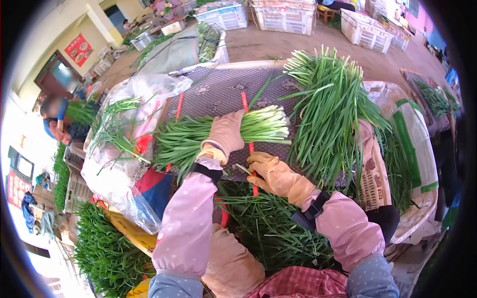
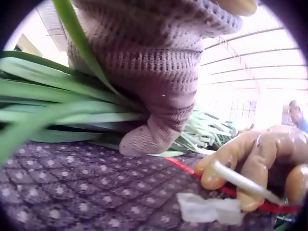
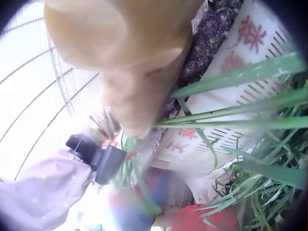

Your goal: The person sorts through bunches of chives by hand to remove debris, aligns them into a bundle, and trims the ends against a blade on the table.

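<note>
Chive bundle lies gathered across the table, with the left hand fingers clamped round it. Just right, the right hand fingers pinch the red strip running beneath, not yet tied, I judge. Loose chives wait alongside. White crate bears red characters, too blurred to read.

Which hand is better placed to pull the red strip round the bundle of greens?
Right, probably. The tan rubber-gloved right hand has its grip on the red plastic strip beside the bundle of long green stalks; the pink knit-gloved left hand is clamping that bundle.
</note>
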`<act>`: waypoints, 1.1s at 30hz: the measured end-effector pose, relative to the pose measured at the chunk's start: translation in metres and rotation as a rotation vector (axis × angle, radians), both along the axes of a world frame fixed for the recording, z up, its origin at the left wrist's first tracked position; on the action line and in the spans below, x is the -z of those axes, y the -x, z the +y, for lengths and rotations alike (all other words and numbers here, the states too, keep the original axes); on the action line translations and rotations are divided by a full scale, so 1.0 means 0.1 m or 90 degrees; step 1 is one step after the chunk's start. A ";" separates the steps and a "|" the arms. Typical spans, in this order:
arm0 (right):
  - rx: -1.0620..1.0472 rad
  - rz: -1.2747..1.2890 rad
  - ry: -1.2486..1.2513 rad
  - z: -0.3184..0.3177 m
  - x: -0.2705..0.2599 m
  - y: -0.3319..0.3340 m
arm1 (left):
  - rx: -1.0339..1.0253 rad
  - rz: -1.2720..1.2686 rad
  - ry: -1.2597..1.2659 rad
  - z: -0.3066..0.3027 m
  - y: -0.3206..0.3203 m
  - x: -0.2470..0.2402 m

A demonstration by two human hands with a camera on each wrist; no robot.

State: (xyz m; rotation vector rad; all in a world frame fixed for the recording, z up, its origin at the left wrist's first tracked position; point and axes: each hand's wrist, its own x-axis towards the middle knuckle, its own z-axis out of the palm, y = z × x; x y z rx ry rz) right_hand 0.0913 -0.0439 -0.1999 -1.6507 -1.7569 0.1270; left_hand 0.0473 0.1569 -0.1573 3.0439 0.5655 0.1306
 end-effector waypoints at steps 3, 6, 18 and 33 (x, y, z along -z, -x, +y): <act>0.007 -0.003 -0.018 -0.01 -0.02 0.04 | -0.055 0.091 0.031 -0.05 -0.08 -0.11; 0.002 0.012 -0.051 -0.02 -0.05 0.04 | -0.103 0.144 0.025 -0.15 -0.08 -0.22; 0.453 0.301 -0.081 0.70 0.25 -0.88 | -0.056 0.082 0.025 -0.21 0.25 -0.19; 0.198 -0.113 0.099 0.69 -0.13 -1.23 | -0.062 0.060 0.007 -0.23 0.26 -0.12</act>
